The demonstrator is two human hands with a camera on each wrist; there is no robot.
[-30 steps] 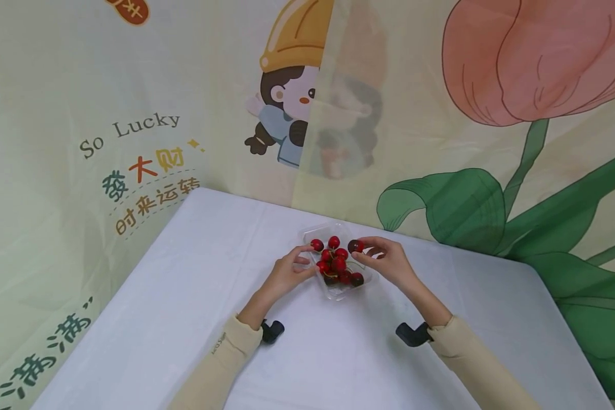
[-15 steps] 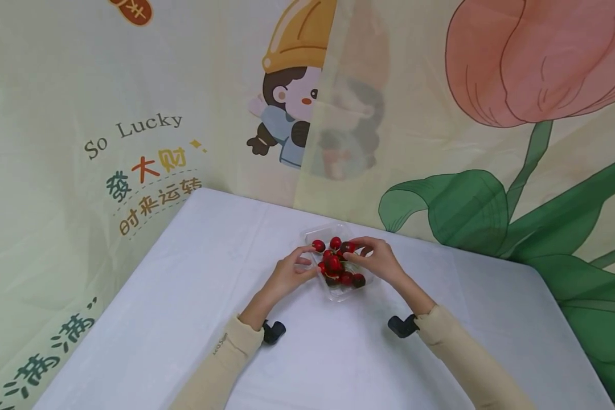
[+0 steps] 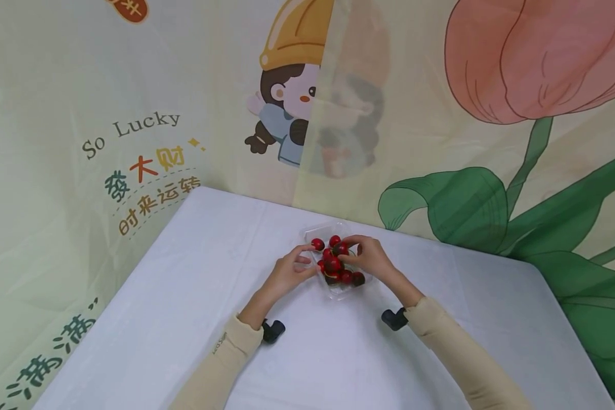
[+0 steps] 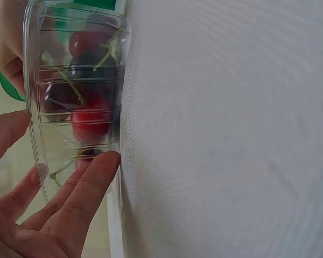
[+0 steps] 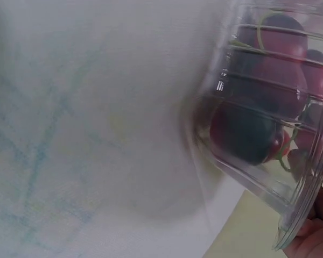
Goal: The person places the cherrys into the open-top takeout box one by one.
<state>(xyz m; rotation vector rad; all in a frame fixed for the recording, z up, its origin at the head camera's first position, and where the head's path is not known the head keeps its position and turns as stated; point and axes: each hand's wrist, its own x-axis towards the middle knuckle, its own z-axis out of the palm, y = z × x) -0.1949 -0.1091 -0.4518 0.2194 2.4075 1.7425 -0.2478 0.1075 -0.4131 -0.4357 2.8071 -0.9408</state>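
A clear plastic box point(image 3: 339, 294) holding several dark red cherries point(image 4: 91, 122) with green stems stands on the table. My left hand point(image 3: 287, 273) touches the box's left wall, with thumb and fingers spread apart along it. The left wrist view has one fingertip of this hand low on the ribbed wall and another at the rim. Over the box's right side, my right hand point(image 3: 371, 256) pinches a cherry point(image 3: 340, 249) between thumb and forefinger, just above the other cherries. In the right wrist view, more cherries point(image 5: 245, 131) show through the plastic.
A white cloth covers the table point(image 3: 307, 364), whose back edge meets a printed curtain point(image 3: 225, 102) with a cartoon figure and a large tulip. Black wrist cameras point(image 3: 274, 331) hang under both sleeves.
My right hand has moved left with the pinched cherry, from beside the box's right edge to over the pile. The left hand has stayed at the box's left side.
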